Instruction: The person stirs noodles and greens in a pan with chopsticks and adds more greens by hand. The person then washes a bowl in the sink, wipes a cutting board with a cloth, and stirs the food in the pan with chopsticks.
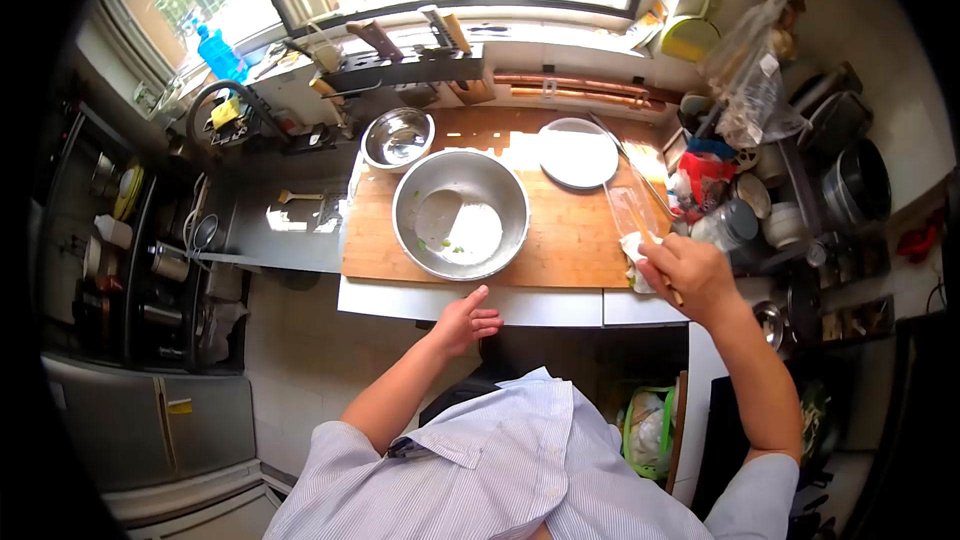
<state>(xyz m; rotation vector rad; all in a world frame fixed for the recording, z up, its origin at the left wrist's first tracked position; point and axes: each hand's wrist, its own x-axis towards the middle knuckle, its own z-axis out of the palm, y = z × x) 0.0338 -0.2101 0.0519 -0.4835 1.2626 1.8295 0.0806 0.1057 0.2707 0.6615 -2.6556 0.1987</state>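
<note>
A large metal pot (461,214) stands on the wooden cutting board (570,230), with something pale and a few green bits at its bottom. Below its near side, just off the board's front edge, my left hand (467,322) is empty, fingers stretched and apart. My right hand (690,278) is closed around a thin wooden utensil (677,294); its kind is not clear. Beside that hand, a crumpled white item (636,250) lies at the board's right front corner. Just behind it is a clear plastic container (630,206).
A smaller metal bowl (398,138) and a white plate (579,153) sit toward the back of the board. The sink (310,240) is at left, with a brush (300,197) in it. Jars, bags and pans crowd the right side. Knives (376,40) stand by the window.
</note>
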